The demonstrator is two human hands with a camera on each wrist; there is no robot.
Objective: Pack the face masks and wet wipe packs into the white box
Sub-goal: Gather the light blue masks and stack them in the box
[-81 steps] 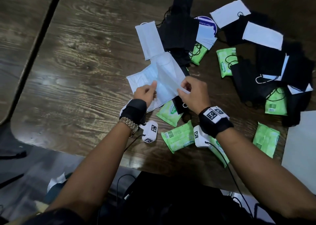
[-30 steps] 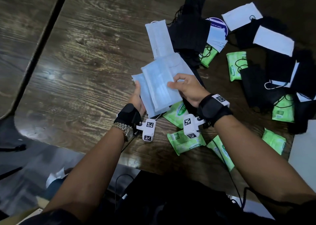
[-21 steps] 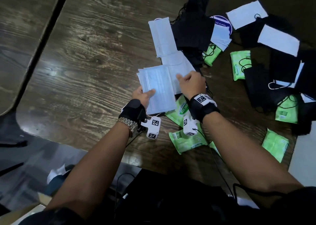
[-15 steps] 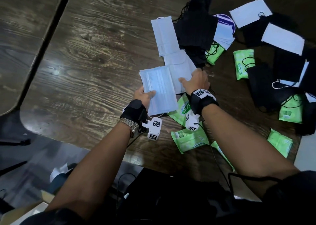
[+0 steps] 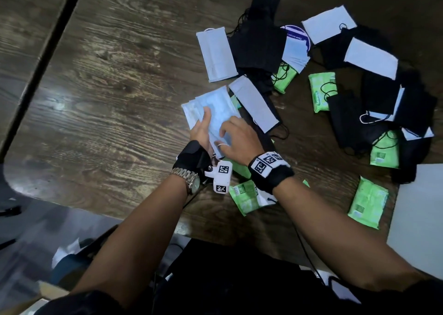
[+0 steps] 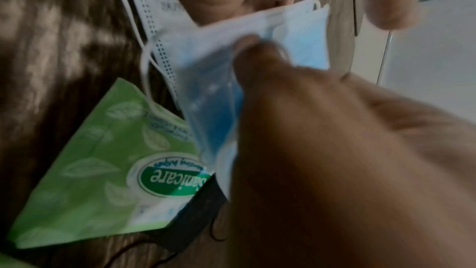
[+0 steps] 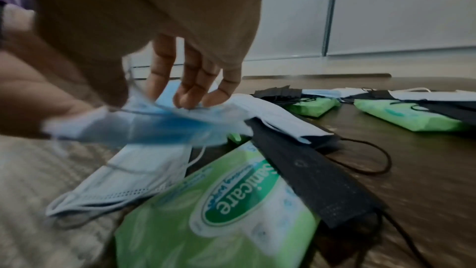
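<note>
A small stack of pale blue face masks [image 5: 211, 113] is held just above the bench [image 5: 107, 94]: it is gripped by the left hand [image 5: 202, 132] from its near edge, thumb on top, while the curled fingers [image 7: 190, 91] of the right hand [image 5: 236, 139] are pressed down on its top, one of them hooked through a white ear loop. Half a second ago the right hand was laid on the white mask [image 5: 255, 107] that now lies just beyond and to its right; it has since been drawn back onto the stack, which has been tilted. This is judged to mean that the masks are being squared into one bundle, so that they can be carried together.

Directly under the hands, a green wet wipe pack [image 7: 226, 207] and a black mask [image 7: 309, 176] are lying on the bench, and another loose pale mask [image 7: 123, 180] is seen beneath the stack. Farther off, beyond and to the right of the right hand, black and white masks and more green packs [image 5: 322, 91] are scattered.

A white surface [image 5: 417, 218], possibly the white box, is seen at the far right, well apart from the hands; whether anything lies in it cannot be told. No item is seen packed.
</note>
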